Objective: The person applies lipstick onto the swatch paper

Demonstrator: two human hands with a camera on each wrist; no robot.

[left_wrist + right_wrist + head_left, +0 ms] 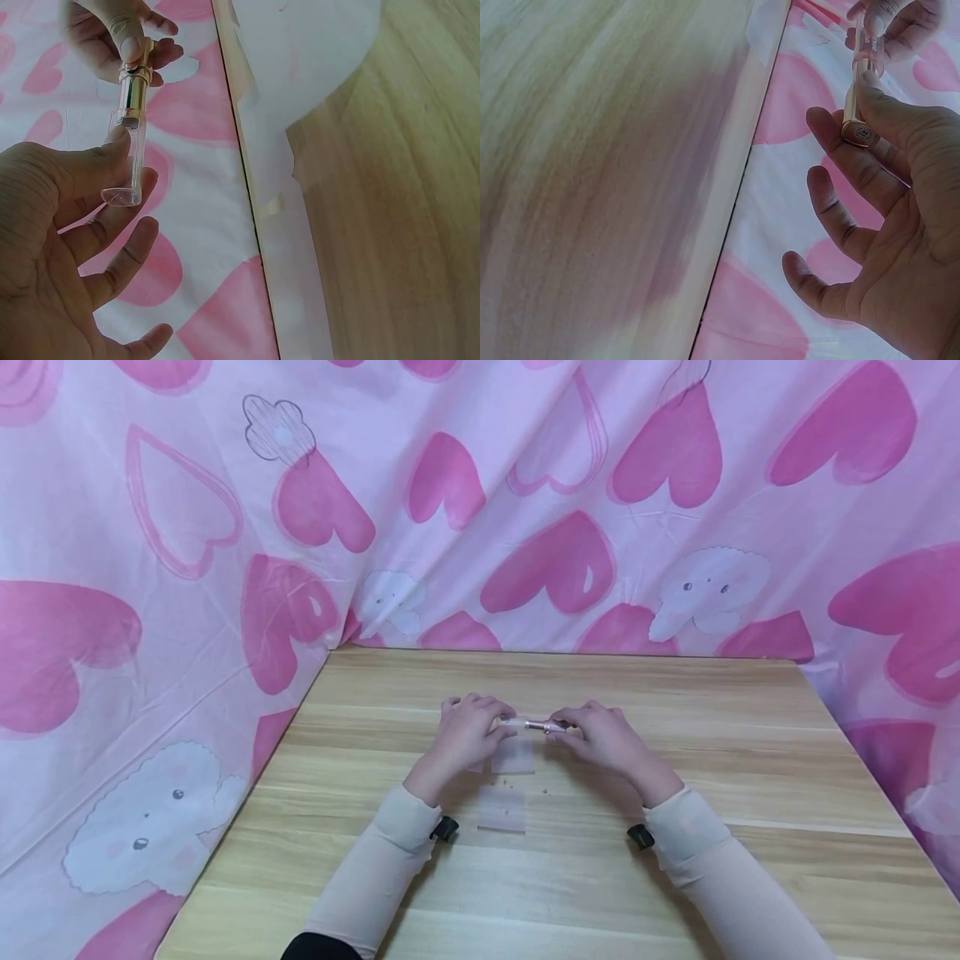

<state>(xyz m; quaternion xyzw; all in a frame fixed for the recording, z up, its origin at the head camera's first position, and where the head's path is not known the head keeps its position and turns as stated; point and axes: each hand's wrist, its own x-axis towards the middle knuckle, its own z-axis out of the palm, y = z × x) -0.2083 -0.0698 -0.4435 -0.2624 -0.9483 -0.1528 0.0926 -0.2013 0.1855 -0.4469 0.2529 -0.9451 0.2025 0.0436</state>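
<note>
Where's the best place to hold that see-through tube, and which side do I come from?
Probably pinch the see-through tube across its long, narrow walls, near the middle. Come from the person's left, where the left grip holds it, because the gold part meets its right end in the head view.

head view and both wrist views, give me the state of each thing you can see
cap: clear, appears only partly over the end of the tube
tube: gold, held crosswise in the head view
left hand: pinches the cap
right hand: pinches the tube
squares: pale, lying on the table
bits: loose, too small to identify
cloth: hanging, creased
</note>
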